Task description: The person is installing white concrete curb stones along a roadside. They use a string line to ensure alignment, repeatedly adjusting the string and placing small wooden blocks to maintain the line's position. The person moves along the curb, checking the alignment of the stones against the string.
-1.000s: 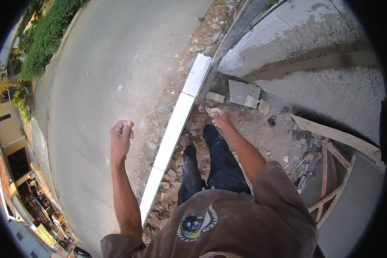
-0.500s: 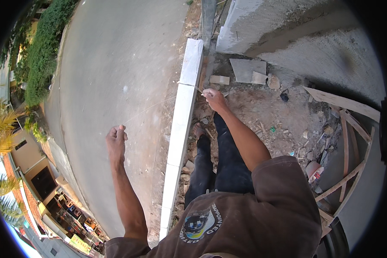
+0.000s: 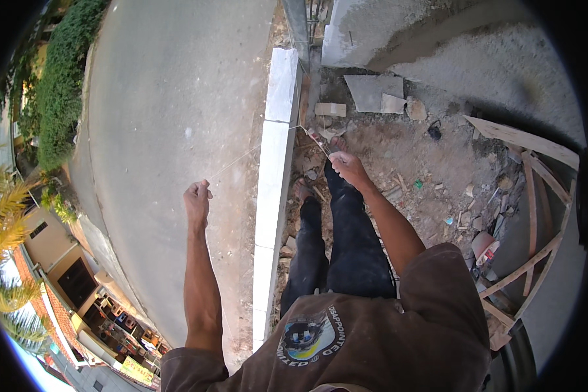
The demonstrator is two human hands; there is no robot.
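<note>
A low, narrow wall of white blocks (image 3: 272, 189) runs between my two hands. On its left, above the paved road, my left hand (image 3: 197, 201) pinches a thin pale string (image 3: 232, 164) between thumb and fingertips. The string slants up to the wall and crosses it near a joint between two blocks. To the right of the wall, above my right leg, my right hand (image 3: 350, 170) is closed on the string's other stretch. That stretch looks doubled or tangled just off the wall's edge; whether a small item hangs in it I cannot tell.
A grey post (image 3: 296, 29) rises past the wall's far end. Rubble and wood scraps cover the dirt (image 3: 408, 170) at right, with flat boards (image 3: 374, 93) farther off. A wooden frame (image 3: 532, 261) stands at far right. The road (image 3: 170, 98) lies left.
My right hand has pulled right and nearer to me, away from the wall, drawing string with it. My left hand has shifted right, closer to the wall. The view has moved slightly.
</note>
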